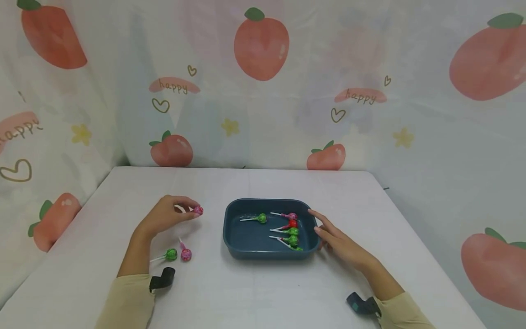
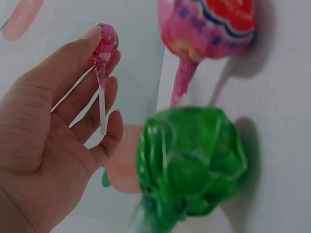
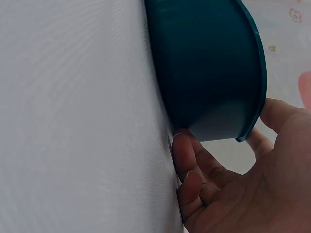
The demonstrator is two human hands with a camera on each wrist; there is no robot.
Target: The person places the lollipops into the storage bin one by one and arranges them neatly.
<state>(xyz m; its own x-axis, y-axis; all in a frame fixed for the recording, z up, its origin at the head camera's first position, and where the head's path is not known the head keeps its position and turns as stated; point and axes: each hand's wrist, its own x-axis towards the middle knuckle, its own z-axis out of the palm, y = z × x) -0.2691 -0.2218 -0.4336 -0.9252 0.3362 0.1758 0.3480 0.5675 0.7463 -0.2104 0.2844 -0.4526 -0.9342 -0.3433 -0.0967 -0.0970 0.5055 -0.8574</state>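
My left hand (image 1: 168,212) pinches a pink-wrapped lollipop (image 1: 198,210) by its candy end, above the table left of the box. In the left wrist view the held lollipop's white stick (image 2: 102,111) points down beside the palm. A green lollipop (image 1: 170,254) and another pink lollipop (image 1: 186,254) lie on the table near my left forearm. My right hand (image 1: 339,240) rests against the right end of a dark teal box (image 1: 263,255). In the right wrist view the thumb (image 3: 278,112) touches the box rim, with other fingers low beside its base.
Inside the box, a green lollipop (image 1: 261,218) lies apart toward the left. Several more lie in a column along the right side, including a red lollipop (image 1: 292,223) and a pink lollipop (image 1: 292,215). The white table (image 1: 255,292) ends at a patterned cloth backdrop (image 1: 263,114).
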